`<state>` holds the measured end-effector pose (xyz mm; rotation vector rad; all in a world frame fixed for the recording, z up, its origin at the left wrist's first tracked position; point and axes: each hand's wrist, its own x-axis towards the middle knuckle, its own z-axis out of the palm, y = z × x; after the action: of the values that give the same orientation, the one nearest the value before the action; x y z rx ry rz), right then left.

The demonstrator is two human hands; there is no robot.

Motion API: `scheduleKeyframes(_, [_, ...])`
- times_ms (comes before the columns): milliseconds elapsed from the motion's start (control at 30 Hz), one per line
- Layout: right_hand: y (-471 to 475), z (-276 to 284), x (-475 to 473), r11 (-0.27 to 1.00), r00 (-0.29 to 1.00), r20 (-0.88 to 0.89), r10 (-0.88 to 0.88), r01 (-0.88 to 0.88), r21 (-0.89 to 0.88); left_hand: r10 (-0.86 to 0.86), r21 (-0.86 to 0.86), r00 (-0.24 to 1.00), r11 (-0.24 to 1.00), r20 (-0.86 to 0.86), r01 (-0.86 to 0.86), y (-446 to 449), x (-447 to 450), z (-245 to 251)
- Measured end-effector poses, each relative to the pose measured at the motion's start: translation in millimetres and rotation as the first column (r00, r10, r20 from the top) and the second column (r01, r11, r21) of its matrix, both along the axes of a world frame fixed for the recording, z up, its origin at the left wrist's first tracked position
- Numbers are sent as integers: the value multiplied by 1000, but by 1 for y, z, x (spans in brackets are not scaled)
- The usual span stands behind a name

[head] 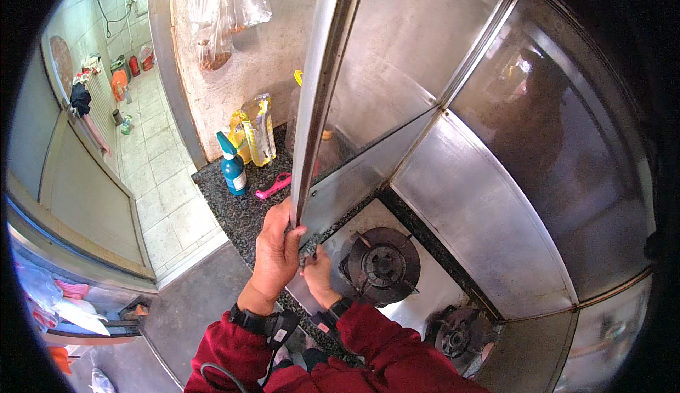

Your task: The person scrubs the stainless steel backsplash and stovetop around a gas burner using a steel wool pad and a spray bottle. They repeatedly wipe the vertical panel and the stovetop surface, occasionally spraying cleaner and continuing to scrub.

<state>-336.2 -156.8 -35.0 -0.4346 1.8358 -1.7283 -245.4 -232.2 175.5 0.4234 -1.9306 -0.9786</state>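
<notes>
My left hand [277,252] grips the lower end of a metal panel's upright edge [314,101], with the thumb wrapped over it. My right hand [319,275] is low on the panel's other side, beside the gas stove [340,223]. Its fingers are curled near the panel's foot, and what they may hold is hidden. To the right of that hand is a round gas burner [383,263] with a dark pan support. A second burner [454,334] sits nearer my right sleeve.
On the speckled granite counter [218,180] are a blue spray bottle [234,172], a pink lighter [273,186] and yellow-and-clear plastic packs [258,130]. Metal sheets [478,196] wall the stove. Plastic bags [212,26] hang on the wall. A doorway shows a tiled floor [154,164].
</notes>
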Motion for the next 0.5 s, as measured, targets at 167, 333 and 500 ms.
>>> scheduleKeyframes(167, [-28, 6, -97, 979, 973, 109, -201, 204, -19, -4, 34, 1000, 999, -11, 4, 2, 1, 1])
scheduleKeyframes(333, [-42, -6, -172, 958, 950, 144, -277, 262, 116, -6, 25, 1000, 1000, -21, 7, 2, 1, 4])
scheduleKeyframes(500, [-30, 0, -178, 968, 958, 143, -248, 239, 73, -10, 44, 1000, 999, -18, 11, 3, 1, 5])
